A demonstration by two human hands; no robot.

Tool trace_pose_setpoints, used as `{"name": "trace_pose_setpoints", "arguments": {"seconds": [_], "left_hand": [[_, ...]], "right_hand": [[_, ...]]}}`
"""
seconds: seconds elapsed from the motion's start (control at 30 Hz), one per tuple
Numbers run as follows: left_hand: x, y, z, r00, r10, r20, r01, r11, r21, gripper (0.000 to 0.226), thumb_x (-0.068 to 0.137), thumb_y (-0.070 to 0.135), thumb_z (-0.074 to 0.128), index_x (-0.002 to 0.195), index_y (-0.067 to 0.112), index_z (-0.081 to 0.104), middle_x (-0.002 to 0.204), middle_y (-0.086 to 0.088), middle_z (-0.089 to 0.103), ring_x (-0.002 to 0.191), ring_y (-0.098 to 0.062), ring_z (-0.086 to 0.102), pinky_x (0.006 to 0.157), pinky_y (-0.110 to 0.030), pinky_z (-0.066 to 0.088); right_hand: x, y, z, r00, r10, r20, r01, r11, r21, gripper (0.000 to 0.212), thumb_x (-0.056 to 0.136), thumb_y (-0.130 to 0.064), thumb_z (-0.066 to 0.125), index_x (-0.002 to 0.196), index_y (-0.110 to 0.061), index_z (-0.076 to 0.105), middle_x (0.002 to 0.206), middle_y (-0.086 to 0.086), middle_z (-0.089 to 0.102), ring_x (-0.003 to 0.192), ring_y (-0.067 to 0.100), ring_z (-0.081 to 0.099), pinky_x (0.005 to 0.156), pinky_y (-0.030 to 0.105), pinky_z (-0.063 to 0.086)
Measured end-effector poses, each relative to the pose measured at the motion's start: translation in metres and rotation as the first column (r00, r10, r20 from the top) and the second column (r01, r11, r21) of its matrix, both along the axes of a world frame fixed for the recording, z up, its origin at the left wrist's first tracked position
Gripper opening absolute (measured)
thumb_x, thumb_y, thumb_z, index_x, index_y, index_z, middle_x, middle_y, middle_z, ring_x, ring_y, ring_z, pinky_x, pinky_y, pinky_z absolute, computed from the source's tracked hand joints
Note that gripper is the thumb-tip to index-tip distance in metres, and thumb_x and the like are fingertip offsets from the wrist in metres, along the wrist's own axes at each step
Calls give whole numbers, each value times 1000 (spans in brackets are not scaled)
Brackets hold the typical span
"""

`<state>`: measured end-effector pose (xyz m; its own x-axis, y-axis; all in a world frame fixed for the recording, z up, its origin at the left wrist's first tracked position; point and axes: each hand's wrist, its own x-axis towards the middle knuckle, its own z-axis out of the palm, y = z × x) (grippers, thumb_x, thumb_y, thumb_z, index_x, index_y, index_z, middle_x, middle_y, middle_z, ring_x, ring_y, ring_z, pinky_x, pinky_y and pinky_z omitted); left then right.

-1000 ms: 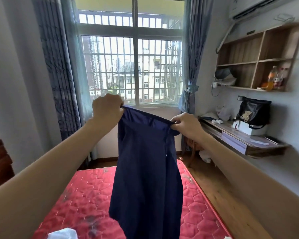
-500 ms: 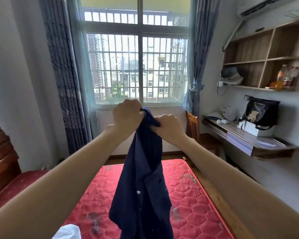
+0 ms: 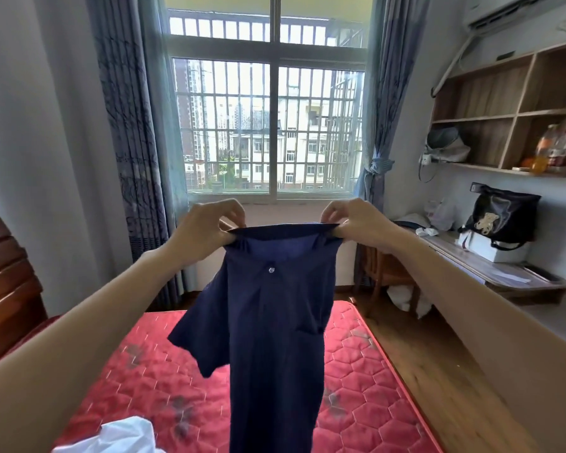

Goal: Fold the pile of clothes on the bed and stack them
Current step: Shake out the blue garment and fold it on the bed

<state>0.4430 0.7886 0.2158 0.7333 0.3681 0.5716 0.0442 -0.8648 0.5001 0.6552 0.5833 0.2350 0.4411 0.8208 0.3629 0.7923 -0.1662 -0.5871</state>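
A navy blue short-sleeved shirt (image 3: 275, 328) hangs in the air in front of me above the red quilted mattress (image 3: 356, 393). My left hand (image 3: 206, 228) pinches the left end of its collar edge and my right hand (image 3: 356, 222) pinches the right end, stretching the top edge flat between them. A small white button shows just below the collar. One sleeve sticks out to the left. A crumpled white garment (image 3: 125, 436) lies on the mattress at the bottom left.
A wooden headboard (image 3: 4, 289) stands at the left. A barred window (image 3: 268, 125) with grey curtains fills the far wall. A wall desk (image 3: 490, 266) with a black bag (image 3: 500, 217), a chair beneath it and wooden shelves (image 3: 510, 112) line the right wall.
My hands were together with the shirt bunched between them half a second ago. They have spread apart, pulling the collar edge wide so the shirt's front and sleeve hang open.
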Motion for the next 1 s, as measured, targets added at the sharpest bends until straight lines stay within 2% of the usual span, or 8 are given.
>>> {"name": "trace_pose_setpoints", "arguments": {"seconds": [0.1, 0.23, 0.33, 0.43, 0.53, 0.7, 0.83, 1.0], "left_hand": [[-7, 0, 12, 981, -190, 30, 191, 978, -85, 37, 72, -7, 79, 63, 21, 56, 103, -1, 70, 81, -10, 66, 77, -44, 58], [-19, -6, 42, 941, -337, -6, 336, 938, -83, 22, 72, -6, 77, 71, 16, 76, 113, 1, 69, 102, -11, 66, 83, -27, 56], [-27, -7, 62, 936, -307, -173, 319, 947, 41, 32, 80, -8, 69, 80, 21, 80, 97, 3, 75, 90, -7, 69, 83, -20, 53], [-31, -10, 77, 918, -142, -371, 264, 916, 303, 36, 86, -5, 60, 89, 26, 78, 80, 25, 71, 78, 5, 66, 79, -10, 47], [-31, -21, 83, 880, -85, -467, 246, 923, 297, 32, 86, -4, 54, 82, 19, 76, 58, 32, 60, 56, 7, 57, 64, -5, 40], [-40, -26, 76, 859, -171, -482, 258, 959, 119, 25, 79, 3, 55, 56, 8, 63, 42, 12, 43, 41, -3, 37, 52, -4, 34], [-53, -19, 62, 822, -301, -483, 312, 948, -60, 27, 69, 22, 51, 54, 0, 55, 50, 1, 40, 49, -7, 32, 52, -10, 32], [-61, -5, 52, 779, -437, -450, 321, 894, -313, 37, 92, 13, 59, 55, 15, 62, 58, 2, 55, 56, -7, 53, 59, -15, 45]], "right_hand": [[2, -10, 4, 975, 215, -57, -213, 976, 39, 31, 81, 1, 72, 88, -21, 51, 106, 3, 68, 89, 11, 63, 65, 29, 57], [-1, -25, 18, 960, 277, 33, -279, 959, 53, 19, 80, -4, 75, 78, -13, 59, 116, -2, 68, 107, 3, 62, 86, 30, 56], [-7, -33, 31, 944, 323, 73, -325, 945, 31, 19, 84, 2, 69, 78, -15, 71, 108, -3, 72, 104, 8, 65, 85, 23, 54], [-10, -31, 41, 868, 319, 380, -280, 947, -155, 35, 84, 8, 59, 88, -20, 78, 85, -7, 75, 80, 7, 68, 75, 12, 47], [-15, -28, 42, 829, 304, 469, -195, 944, -268, 33, 82, 0, 54, 92, -19, 79, 82, -8, 74, 74, 3, 64, 72, 10, 43], [-22, -30, 31, 927, 341, 157, -286, 912, -293, 28, 74, -29, 47, 60, -27, 71, 60, -5, 62, 59, 6, 55, 67, 22, 42], [-19, -37, 18, 883, 448, -141, -468, 863, -188, 33, 88, -29, 53, 76, -7, 74, 79, 12, 72, 75, 28, 66, 76, 34, 52], [-22, -41, 15, 884, 440, -159, -461, 878, -132, 28, 88, -20, 62, 82, 6, 70, 78, 12, 68, 73, 13, 62, 71, 20, 49]]}}
